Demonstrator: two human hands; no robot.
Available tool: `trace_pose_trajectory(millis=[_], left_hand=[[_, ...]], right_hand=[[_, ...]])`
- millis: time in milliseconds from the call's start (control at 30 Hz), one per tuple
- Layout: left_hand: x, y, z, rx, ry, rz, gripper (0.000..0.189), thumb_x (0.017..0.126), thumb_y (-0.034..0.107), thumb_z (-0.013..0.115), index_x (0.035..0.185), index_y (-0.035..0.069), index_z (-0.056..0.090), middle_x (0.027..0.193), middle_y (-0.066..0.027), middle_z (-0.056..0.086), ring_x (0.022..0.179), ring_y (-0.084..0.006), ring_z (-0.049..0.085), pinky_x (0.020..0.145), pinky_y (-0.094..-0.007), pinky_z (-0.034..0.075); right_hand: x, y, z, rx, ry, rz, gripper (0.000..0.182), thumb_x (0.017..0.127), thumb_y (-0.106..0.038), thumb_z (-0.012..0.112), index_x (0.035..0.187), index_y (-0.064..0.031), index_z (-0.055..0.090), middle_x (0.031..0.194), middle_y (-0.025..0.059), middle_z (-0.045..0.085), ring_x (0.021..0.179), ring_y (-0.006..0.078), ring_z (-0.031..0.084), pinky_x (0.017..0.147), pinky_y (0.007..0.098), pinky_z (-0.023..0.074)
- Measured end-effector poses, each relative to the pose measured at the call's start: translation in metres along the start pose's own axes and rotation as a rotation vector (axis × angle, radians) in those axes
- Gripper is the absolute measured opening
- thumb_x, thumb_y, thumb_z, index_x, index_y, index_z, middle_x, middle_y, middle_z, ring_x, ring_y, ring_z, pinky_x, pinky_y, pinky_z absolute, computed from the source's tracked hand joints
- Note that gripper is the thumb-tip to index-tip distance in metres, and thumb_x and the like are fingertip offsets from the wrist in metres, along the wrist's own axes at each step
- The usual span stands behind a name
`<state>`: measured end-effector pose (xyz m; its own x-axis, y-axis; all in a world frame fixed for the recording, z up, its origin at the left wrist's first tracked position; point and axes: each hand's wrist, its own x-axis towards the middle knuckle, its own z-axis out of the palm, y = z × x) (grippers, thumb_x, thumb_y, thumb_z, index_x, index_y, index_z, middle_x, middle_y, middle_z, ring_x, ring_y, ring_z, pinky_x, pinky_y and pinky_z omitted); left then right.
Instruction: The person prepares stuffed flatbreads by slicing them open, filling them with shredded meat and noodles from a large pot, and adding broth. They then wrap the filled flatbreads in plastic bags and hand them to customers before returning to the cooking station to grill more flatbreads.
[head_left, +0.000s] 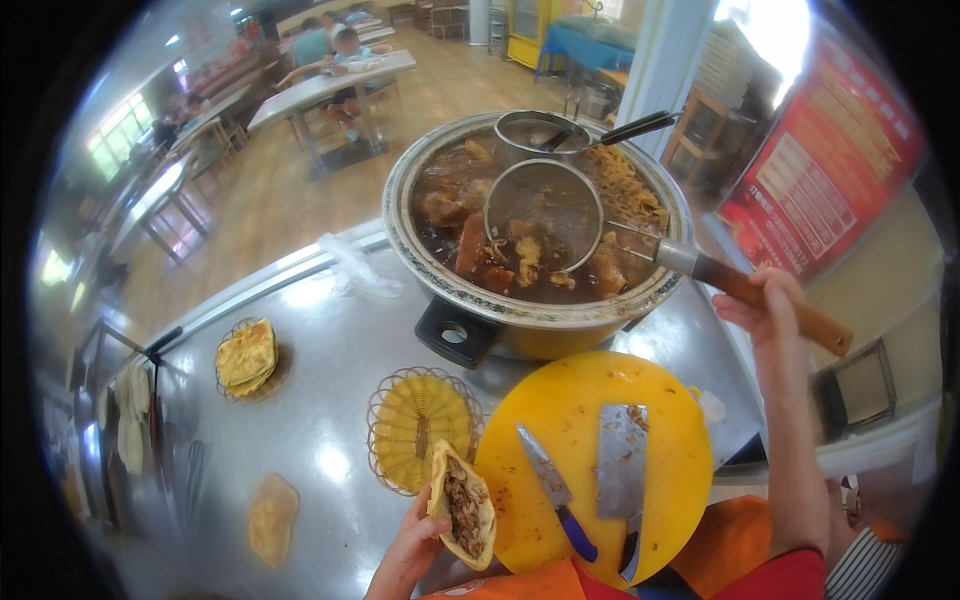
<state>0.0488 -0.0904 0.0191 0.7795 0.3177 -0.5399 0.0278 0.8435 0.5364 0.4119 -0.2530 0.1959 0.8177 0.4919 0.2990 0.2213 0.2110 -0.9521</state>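
My left hand (415, 536) holds a flatbread filled with chopped meat (466, 510), its opening facing up, at the left edge of a round yellow cutting board (675, 450). With my right hand (772, 307) I grip the wooden handle of a wire-mesh strainer ladle (544, 214). Its round head lies over the dark broth of a large pot (405, 259) with meat pieces in it. A knife with a purple handle (544, 465) and a cleaver (622, 457) with meat scraps on its blade rest on the board. An empty wicker basket (424, 427) stands left of the board.
A second strainer (540, 131) with black handles sits at the pot's far side. Flatbreads (247, 356) are stacked in a small basket on the left; another flatbread (274, 520) lies on the metal counter (330, 405). A plastic bag (356, 266) is near the far edge. People sit at tables beyond.
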Motion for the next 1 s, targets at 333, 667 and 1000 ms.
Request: trace_pose_trajectory(millis=[333,667,1000], left_hand=[[0.003,-0.008,-0.009,-0.027,0.011,-0.005,0.081,0.065,0.003,0.054,0.138,0.006,0.02,0.127,-0.0113,0.043,0.115,-0.0241,0.044,0.096,-0.0354,0.037],[0.013,-0.009,-0.012,-0.041,-0.019,-0.033,0.083,0.064,0.004,0.055,0.139,0.006,0.02,0.128,-0.0116,0.041,0.116,-0.0249,0.043,0.097,-0.0358,0.036],[0.01,-0.006,-0.011,0.004,0.003,-0.044,0.083,0.063,0.007,0.058,0.138,0.004,0.021,0.128,-0.0122,0.042,0.116,-0.0243,0.043,0.097,-0.0354,0.035]], right_hand=[[-0.017,0.009,-0.015,-0.184,-0.262,-0.011,0.015,0.088,-0.018,0.05,0.094,-0.0039,0.051,0.098,0.0167,0.058,0.08,0.027,0.065,0.078,0.0341,0.0516],[-0.004,0.029,-0.004,0.106,-0.155,0.166,0.019,0.088,-0.016,0.048,0.099,0.0,0.052,0.096,0.021,0.06,0.082,0.0283,0.065,0.074,0.0343,0.0542],[-0.001,0.032,-0.002,0.301,0.067,0.351,0.022,0.089,-0.023,0.047,0.099,-0.0044,0.053,0.095,0.0171,0.062,0.081,0.0258,0.065,0.071,0.0329,0.055]])
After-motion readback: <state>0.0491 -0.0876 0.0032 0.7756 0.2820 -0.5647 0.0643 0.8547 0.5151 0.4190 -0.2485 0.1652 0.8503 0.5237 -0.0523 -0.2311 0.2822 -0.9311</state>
